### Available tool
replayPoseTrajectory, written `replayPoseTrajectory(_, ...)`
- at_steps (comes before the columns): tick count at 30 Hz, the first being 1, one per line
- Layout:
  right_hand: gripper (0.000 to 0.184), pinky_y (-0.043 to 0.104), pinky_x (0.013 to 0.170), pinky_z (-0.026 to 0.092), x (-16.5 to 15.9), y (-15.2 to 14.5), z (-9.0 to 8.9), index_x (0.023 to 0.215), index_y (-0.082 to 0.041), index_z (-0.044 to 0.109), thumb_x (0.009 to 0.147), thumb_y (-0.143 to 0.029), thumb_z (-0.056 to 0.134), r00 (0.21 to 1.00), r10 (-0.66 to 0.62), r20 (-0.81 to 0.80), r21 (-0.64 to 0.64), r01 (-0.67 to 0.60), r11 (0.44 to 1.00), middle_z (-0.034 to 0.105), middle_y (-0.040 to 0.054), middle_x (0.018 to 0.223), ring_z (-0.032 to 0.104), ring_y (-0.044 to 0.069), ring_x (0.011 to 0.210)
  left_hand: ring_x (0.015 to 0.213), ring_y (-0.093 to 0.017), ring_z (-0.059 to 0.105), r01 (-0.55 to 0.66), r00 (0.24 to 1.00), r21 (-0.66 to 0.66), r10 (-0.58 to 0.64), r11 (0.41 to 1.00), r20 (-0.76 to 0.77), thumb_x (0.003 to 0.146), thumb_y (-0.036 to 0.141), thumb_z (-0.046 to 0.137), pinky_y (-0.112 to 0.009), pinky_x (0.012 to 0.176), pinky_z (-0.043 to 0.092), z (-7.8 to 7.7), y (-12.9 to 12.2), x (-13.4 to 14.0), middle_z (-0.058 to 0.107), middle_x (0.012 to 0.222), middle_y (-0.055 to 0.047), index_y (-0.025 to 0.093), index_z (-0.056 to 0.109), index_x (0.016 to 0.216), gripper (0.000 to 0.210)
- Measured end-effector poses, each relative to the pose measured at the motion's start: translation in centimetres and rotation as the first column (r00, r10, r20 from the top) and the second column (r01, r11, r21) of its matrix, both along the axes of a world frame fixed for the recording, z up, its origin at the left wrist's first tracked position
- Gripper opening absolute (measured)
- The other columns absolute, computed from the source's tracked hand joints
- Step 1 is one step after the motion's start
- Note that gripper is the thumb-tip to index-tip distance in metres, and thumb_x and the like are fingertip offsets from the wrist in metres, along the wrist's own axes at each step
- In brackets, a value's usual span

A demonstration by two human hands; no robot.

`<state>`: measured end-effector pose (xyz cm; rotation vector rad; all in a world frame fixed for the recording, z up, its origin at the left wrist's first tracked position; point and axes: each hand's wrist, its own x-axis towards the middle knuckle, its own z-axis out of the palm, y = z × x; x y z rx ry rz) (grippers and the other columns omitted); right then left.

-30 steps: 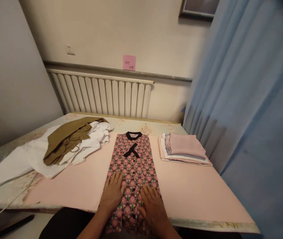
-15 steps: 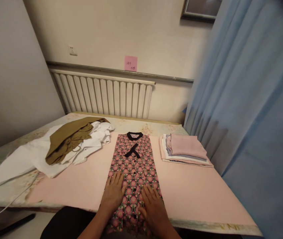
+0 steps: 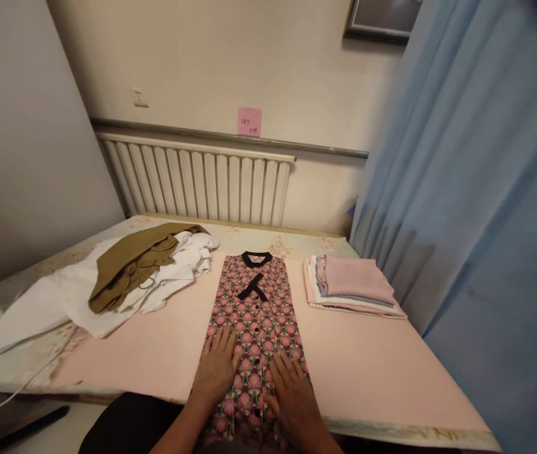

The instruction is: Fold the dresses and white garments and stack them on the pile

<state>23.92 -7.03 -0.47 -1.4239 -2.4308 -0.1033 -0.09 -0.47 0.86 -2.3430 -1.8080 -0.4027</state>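
Observation:
A floral blouse [image 3: 249, 340] in pink and black, with a black collar and dark buttons, lies in a long narrow shape in front of me. A black strip of cloth crosses itself below the collar. On the blouse's left side my left hand [image 3: 216, 362] rests flat, fingers extended. My right hand [image 3: 292, 388] lies flat on its right side, lower down, with the fingers also stretched out. Neither hand grips the cloth. The blouse's lower end reaches the table's front edge, partly hidden between my arms.
A neat stack of folded clothes [image 3: 358, 277] sits at the right. White garments [image 3: 51, 296] and an olive garment [image 3: 131, 265] are heaped at the left. Under the blouse is a pink cloth [image 3: 372, 366]. A blue curtain [image 3: 467, 189] borders the right; a radiator [image 3: 202, 180] stands behind.

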Motion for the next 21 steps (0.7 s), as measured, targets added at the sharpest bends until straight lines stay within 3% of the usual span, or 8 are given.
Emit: replayPoseTrajectory(21, 0.058, 0.046, 0.115, 0.029, -0.15, -0.07, 0.38, 0.143, -0.020, 0.044, 0.090, -0.038, 0.059, 1.000, -0.015, -0.003, -0.015, 0.015, 1.000, 0.040, 0.0066, 0.151, 0.033, 0.028, 0.141, 0.139, -0.028, 0.037, -0.001, 1.000, -0.010, 0.001, 1.000, -0.013, 0.096, 0.045, 0.032, -0.050, 0.113, 0.028, 0.42, 0.00, 0.12, 0.044, 0.150, -0.009, 0.018, 0.047, 0.142, 0.055)
